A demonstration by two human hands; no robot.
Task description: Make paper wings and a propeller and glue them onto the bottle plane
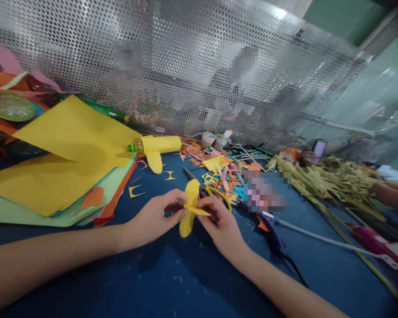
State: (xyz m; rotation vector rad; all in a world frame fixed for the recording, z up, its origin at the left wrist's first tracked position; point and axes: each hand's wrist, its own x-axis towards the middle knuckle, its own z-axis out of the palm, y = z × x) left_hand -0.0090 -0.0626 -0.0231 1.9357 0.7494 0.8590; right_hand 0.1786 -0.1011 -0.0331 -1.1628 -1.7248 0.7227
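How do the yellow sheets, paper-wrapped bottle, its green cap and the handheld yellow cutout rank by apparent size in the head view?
1. Yellow sheets
2. Paper-wrapped bottle
3. Handheld yellow cutout, nearer the camera and partly covered
4. Green cap

The yellow cut shape [193,189] looks like thin paper, smooth and not shiny. The big yellow sheets [76,132] are flat and dull too, like smooth card. The little scraps [199,154] look like paper. The bottle [139,146] is see-through, shiny plastic, and its yellow wrap [162,145] is smooth paper. The green bottle [102,109] is glossy. The scissors' blade [189,173] looks like metal. The blue glue gun [273,238] looks like hard, smooth plastic. The wall of holes [192,53] is bright, silvery metal. The dry leaves [338,181] look rough and stringy. The blue table [185,287] looks smooth, with pale specks.
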